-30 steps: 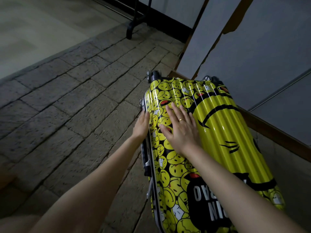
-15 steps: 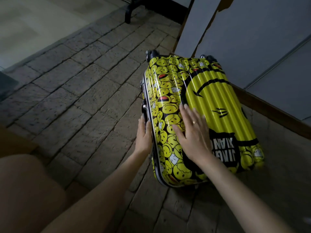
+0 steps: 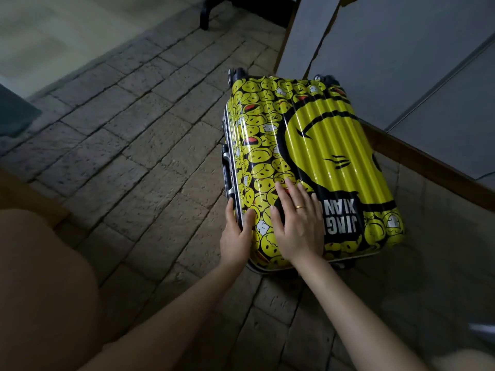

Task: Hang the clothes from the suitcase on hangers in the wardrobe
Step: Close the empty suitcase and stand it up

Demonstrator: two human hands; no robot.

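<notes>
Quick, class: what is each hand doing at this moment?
Left hand: grip closed on the side edge of the suitcase, thumb on top.
Right hand: open, flat on the lid, holding nothing.

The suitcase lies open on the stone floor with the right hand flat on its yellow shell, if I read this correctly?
Not quite: the head view shows the suitcase shut, not open. It does lie on the stone floor, with the right hand flat on its yellow shell.

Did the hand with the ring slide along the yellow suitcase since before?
Yes. The right hand slid down the suitcase, away from the wheels toward the near end; it now lies by the white lettering.
</notes>
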